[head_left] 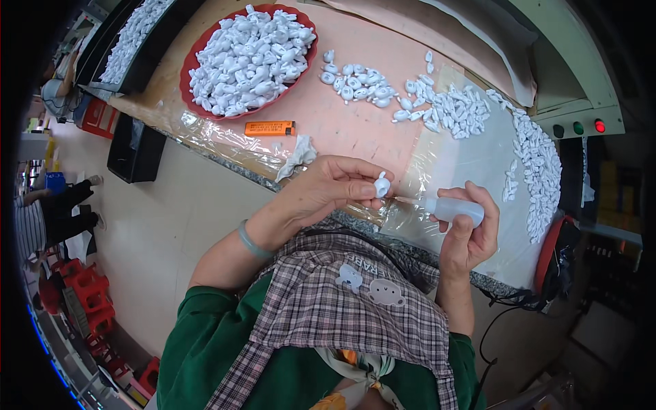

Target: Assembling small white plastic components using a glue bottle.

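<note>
Between the thumb and fingers of my left hand (pixel 335 183) is a small white plastic figure part (pixel 382 184), rounded with a thin projection on top and a hollow facing right. My right hand (pixel 471 236) grips a translucent squeeze bottle (pixel 456 210) lying sideways, its thin nozzle tip pointing left. The tip reaches the part or stops very close to it; I cannot tell which. Both hands are above the table's near edge. Beyond them lies a loose group of similar white round parts (pixel 355 83), with a pile of slimmer white pieces (pixel 456 113) to its right.
A red scalloped bowl (pixel 186 85) heaped with white parts stands at the back left, near an orange box-shaped item (pixel 270 128) and a crumpled white tissue (pixel 298 157). More white pieces (pixel 536 164) line the right side. A black bin (pixel 135 149) is left of the table.
</note>
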The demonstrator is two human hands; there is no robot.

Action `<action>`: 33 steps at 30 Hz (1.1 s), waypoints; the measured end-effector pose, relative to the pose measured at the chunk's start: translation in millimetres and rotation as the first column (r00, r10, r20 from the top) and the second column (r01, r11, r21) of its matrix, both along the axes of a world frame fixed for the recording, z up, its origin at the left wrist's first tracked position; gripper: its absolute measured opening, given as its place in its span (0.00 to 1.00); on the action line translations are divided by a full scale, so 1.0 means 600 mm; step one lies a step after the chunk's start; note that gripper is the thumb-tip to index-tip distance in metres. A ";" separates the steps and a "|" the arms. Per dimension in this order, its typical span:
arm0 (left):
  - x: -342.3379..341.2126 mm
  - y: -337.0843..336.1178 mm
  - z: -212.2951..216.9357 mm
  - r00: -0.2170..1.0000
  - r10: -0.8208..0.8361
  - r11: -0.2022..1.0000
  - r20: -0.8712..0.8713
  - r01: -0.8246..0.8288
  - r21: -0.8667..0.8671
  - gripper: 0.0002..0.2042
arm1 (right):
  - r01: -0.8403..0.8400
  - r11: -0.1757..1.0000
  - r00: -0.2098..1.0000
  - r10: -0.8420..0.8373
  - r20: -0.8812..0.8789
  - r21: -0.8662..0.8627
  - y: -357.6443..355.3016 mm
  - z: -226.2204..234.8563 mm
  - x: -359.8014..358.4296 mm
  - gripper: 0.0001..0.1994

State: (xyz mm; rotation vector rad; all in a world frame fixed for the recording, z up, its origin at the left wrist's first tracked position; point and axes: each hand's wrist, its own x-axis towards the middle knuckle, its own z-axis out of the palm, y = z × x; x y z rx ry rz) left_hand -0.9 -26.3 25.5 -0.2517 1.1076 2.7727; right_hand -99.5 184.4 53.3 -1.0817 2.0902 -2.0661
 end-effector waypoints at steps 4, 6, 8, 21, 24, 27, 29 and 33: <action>0.000 0.002 0.001 0.999 -0.008 1.000 0.032 0.008 0.007 0.16 | -0.008 0.999 0.999 0.010 -0.032 0.052 0.007 0.000 0.001 0.22; 0.000 0.002 -0.002 1.000 -0.014 1.000 0.021 0.014 0.010 0.16 | -0.013 0.998 0.999 0.015 -0.049 0.053 0.006 0.000 0.000 0.22; -0.001 0.001 -0.006 1.000 -0.014 1.000 0.028 0.013 0.023 0.15 | -0.018 0.998 0.998 0.021 -0.066 0.055 0.005 0.000 0.000 0.21; -0.002 -0.001 -0.012 0.999 -0.036 0.999 0.020 0.036 0.030 0.16 | -0.004 0.993 0.987 0.023 -0.157 0.119 0.007 -0.003 -0.003 0.19; -0.002 0.002 -0.011 0.999 -0.045 0.999 -0.001 0.045 0.013 0.16 | -0.007 0.993 0.987 0.026 -0.157 0.121 0.007 -0.004 -0.004 0.19; -0.002 0.004 -0.009 0.998 -0.065 0.997 0.006 0.065 0.039 0.14 | -0.009 0.993 0.989 0.026 -0.148 0.114 0.008 -0.005 -0.004 0.19; -0.002 0.004 -0.012 0.998 -0.069 0.997 -0.009 0.069 0.033 0.13 | -0.011 0.994 0.990 0.026 -0.141 0.109 0.008 -0.006 -0.004 0.19; -0.003 0.005 -0.011 0.996 -0.092 0.994 0.000 0.092 0.053 0.09 | -0.001 0.997 0.989 0.013 -0.150 0.079 0.008 -0.010 -0.002 0.19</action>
